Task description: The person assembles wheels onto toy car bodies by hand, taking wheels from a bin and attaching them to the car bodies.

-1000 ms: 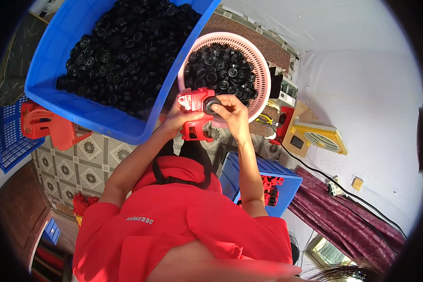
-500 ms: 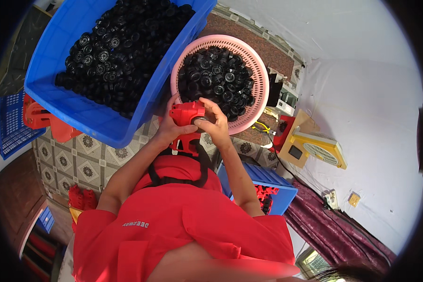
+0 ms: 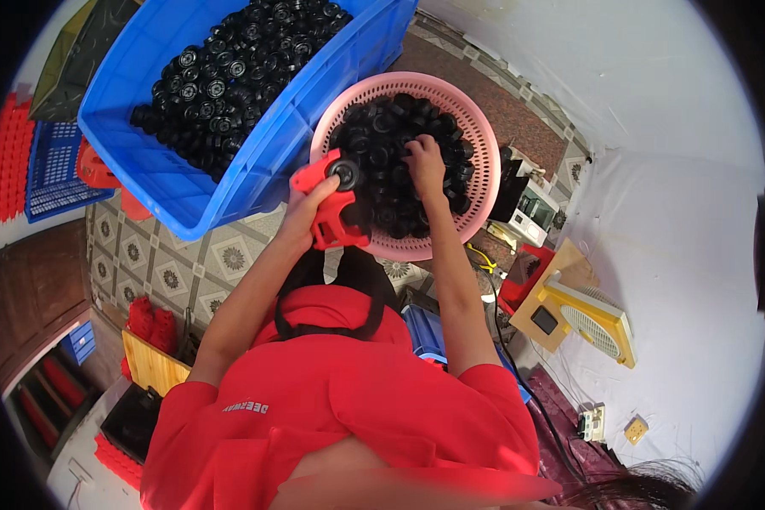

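Left hand (image 3: pixel 300 212): grip pinching red toy truck (image 3: pixel 338 224), thumb at its black wheel (image 3: pixel 345 174)
Truck: over pink basket (image 3: pixel 490 170), near-left rim
Right hand (image 3: pixel 427 167): at loose wheels (image 3: pixel 381 158) in basket; can't tell if grip pinches one

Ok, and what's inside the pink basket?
The pink basket holds a heap of black wheels; the right hand over them covers some. The heap hides the basket's floor; whether the hand grips a wheel is unclear.

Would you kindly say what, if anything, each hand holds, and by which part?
The left hand holds the red body by its left side. Whether the right hand, among black wheels, holds one cannot be told.
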`<act>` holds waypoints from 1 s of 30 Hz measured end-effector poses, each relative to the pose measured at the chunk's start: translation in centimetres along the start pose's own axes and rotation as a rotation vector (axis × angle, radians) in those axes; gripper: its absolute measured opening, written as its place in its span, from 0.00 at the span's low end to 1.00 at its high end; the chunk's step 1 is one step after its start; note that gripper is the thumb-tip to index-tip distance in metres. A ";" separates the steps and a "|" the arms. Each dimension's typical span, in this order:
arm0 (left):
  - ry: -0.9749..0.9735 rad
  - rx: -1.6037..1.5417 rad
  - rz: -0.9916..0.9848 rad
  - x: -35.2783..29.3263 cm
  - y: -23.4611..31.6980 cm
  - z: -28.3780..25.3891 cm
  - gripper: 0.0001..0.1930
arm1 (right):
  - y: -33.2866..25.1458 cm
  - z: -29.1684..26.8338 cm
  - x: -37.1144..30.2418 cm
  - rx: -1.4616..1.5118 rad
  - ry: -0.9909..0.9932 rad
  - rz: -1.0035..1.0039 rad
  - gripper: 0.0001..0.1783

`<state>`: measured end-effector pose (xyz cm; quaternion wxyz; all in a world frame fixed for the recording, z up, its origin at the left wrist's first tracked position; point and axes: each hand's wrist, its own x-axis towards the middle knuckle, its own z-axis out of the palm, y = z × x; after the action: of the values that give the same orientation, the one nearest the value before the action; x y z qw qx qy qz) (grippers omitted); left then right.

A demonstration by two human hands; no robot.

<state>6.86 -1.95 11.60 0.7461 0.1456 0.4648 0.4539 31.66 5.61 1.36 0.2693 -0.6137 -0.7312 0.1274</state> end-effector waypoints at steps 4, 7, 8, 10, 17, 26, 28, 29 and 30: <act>0.151 0.026 0.155 1.4 0.0 0.7 0.41 | -4.8 -5.0 -0.6 0.806 -0.081 0.544 0.17; 0.169 0.045 0.197 1.4 1.5 2.8 0.42 | -9.6 -9.5 -2.6 1.115 -0.211 0.499 0.15; 0.156 0.046 0.191 1.6 1.7 3.0 0.42 | -10.2 -9.7 -3.5 1.105 -0.284 0.460 0.15; 0.112 0.047 0.195 1.6 2.1 3.3 0.43 | -12.4 -10.1 -4.3 1.063 -0.324 0.494 0.14; 0.029 0.173 0.072 0.9 4.0 2.0 0.44 | -16.1 -8.7 -5.6 0.983 -0.249 0.613 0.23; -0.272 0.426 0.068 -2.9 3.6 0.8 0.50 | -17.8 -7.4 -8.2 1.423 -0.135 0.700 0.36; -0.290 0.403 0.060 -3.0 3.4 1.1 0.50 | -17.2 -7.3 -8.7 1.415 -0.193 0.704 0.38; -0.302 0.429 0.075 -3.0 3.4 1.2 0.52 | -16.9 -7.1 -8.9 1.425 -0.180 0.675 0.38; -0.308 0.455 0.091 -3.0 3.3 1.3 0.54 | -17.0 -7.1 -8.9 1.437 -0.173 0.646 0.39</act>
<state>5.67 -2.32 16.06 0.7351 0.3974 0.4288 0.3432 22.43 -7.67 13.86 0.4913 -0.4593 -0.2737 0.6875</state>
